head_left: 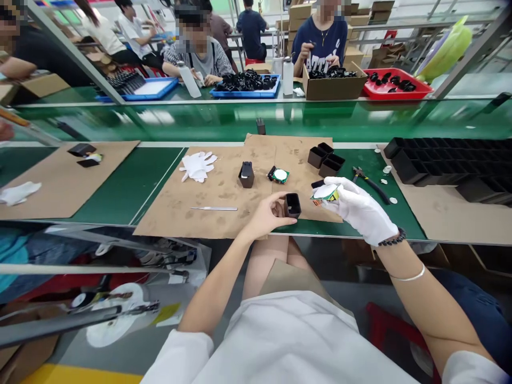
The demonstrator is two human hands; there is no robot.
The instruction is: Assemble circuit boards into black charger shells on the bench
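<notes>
Head view: at the near edge of the green surface (402, 223), the bare left hand (270, 213) grasps a small black case (293, 208) between thumb and fingers, its open mouth facing up. Just to the right, the white-gloved right hand (362, 210) grips a circuit board (330, 195) with a white pad, near the same edge. On the brown cardboard (216, 228), a second board (280, 175) lies toward the far edge; left of it stands another case (247, 178) with a black part in its mouth. A white glove (199, 166) lies by the far left corner, and tweezers (214, 208) nearer the near edge. Open cases (316, 157) stand by the far right corner; pliers (375, 188) rest past the cardboard's right edge.
</notes>
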